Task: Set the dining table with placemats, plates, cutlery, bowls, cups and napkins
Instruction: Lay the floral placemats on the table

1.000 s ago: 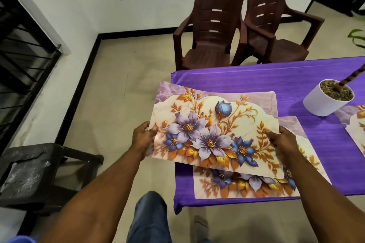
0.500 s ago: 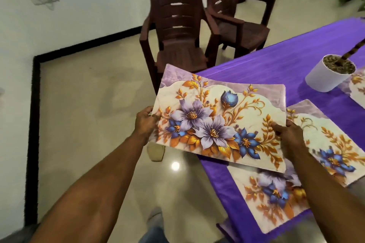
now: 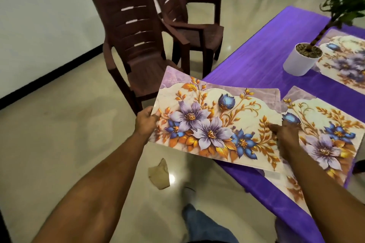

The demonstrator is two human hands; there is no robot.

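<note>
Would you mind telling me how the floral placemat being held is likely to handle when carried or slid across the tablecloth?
The held placemat is probably thin and semi-flexible: it bows slightly between the left hand and right hand. It looks light, since fingers at its edges support it. Its glossy surface suggests it may slide easily on the purple tablecloth.

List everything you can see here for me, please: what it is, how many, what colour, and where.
held placemat: one, cream and lilac floral, in both hands over the table's near corner
laid placemats: two, same print, on the table
tablecloth: one, purple, covering the table
plant pot: one, white, on the table
chairs: two, dark brown, by the wall
scrap: one, tan, on the floor
left hand: grips the mat's left edge
right hand: holds the mat's right edge
</note>
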